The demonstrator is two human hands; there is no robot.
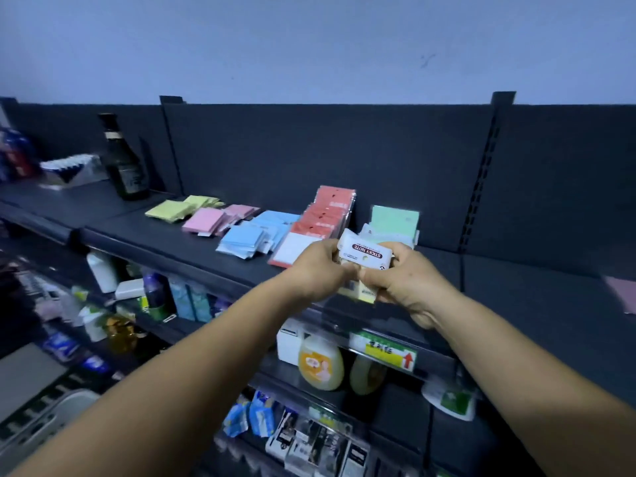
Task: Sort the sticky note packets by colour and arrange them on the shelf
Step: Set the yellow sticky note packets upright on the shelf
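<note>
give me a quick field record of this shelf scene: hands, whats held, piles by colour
left hand: grips the held packets from the left
right hand: grips them from the right
held packets: pale yellow, top label reads STICKY NOTE
shelf: dark, piles in a row
yellow pile: far left
pink pile: next
blue pile: middle
red pile: leaning on back panel
green pile: rightmost, upright
dark bottle: left of the piles
</note>
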